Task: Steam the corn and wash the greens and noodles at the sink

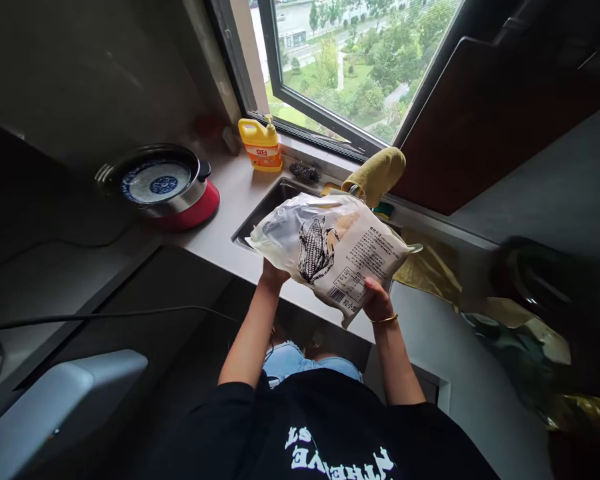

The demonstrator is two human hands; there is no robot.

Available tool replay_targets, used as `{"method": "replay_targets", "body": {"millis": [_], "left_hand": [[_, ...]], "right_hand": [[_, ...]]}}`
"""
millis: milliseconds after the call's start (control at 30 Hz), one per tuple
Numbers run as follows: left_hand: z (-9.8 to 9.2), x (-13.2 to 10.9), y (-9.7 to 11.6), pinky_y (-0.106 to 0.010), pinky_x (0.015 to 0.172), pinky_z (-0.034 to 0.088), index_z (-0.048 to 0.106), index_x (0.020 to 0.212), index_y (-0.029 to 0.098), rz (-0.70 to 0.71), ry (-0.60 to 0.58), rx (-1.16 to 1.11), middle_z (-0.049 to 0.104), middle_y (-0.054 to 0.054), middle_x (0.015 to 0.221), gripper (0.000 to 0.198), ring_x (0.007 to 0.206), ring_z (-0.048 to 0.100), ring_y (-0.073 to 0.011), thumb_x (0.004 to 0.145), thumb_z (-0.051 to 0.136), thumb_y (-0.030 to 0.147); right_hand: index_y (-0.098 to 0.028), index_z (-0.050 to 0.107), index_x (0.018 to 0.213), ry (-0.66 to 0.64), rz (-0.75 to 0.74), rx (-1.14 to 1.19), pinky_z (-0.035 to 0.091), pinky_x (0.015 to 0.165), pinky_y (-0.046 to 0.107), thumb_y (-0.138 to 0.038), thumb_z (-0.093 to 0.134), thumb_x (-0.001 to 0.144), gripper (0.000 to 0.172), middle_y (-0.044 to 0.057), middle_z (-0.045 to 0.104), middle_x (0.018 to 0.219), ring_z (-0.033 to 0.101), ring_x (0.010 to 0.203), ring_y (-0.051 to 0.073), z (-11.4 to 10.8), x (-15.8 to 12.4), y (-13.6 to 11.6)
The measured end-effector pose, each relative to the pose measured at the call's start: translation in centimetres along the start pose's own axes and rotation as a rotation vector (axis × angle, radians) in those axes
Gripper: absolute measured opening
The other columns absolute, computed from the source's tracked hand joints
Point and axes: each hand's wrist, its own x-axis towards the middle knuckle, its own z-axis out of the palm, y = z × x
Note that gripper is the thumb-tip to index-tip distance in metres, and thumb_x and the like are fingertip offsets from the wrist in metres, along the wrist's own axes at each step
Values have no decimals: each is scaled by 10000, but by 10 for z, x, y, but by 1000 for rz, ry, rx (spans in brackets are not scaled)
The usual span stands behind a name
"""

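A pale plastic food bag (350,247) with a printed corn drawing, a barcode and small text is held up over the sink (275,197) and the counter's front edge. My left hand (276,272) supports its lower left side from beneath, the fingers mostly hidden behind the bag. At the lower right corner my right hand (379,300) grips the bag, thumb on the printed face and fingers behind it. A clear window in the bag's upper left shows some yellowish contents, too unclear to name.
Left on the counter (235,247) stands a red-based electric pot (193,207) holding a blue-and-white plate (155,181). A yellow detergent jug (261,147), a dark scrubber (304,173) and a draped yellow cloth (377,175) line the window side. Plastic bags (520,340) lie at right.
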Motion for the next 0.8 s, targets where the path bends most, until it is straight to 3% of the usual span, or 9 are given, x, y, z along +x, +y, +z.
{"method": "replay_targets", "body": {"millis": [200,367,500,600,700,800], "left_hand": [[-34,14,35,-414,956,520,710,1105,202,87,35,-41,723,-91,1115,571,1150,626,-280,812,553,667],[-39,21,59,-351,876,526,761,922,136,49,-85,397,744,-126,981,469,982,681,-267,650,812,515],[-29,27,55,-317,790,528,740,1024,131,23,-84,661,744,-111,943,587,863,684,-226,584,852,504],[-34,34,41,-281,660,516,721,1026,121,-9,47,698,738,-104,857,633,739,672,-193,615,781,598],[-55,40,29,-267,539,471,710,822,112,-198,193,907,714,-124,734,587,629,652,-196,684,655,680],[-74,41,27,-314,516,475,662,699,130,-518,192,1232,681,-140,629,579,569,648,-244,698,612,706]], "right_hand": [[-232,667,1078,-28,-6,-152,558,911,454,-405,745,618,498,62,734,1027,638,1096,315,-17,2,-27],[-220,698,938,-24,19,-231,587,778,406,-440,738,606,400,65,739,888,676,972,294,-33,5,-32],[-215,706,875,10,24,-205,590,730,361,-374,762,584,336,49,743,848,688,877,258,-41,8,-31],[-216,709,919,14,31,-173,597,736,362,-365,759,585,369,44,749,927,698,884,253,-46,9,-28],[-217,711,881,18,40,-172,601,731,354,-384,758,592,337,44,752,905,705,895,257,-51,9,-25],[-213,714,850,44,45,-159,602,722,345,-367,777,565,330,49,756,874,705,897,261,-55,9,-26]]}}
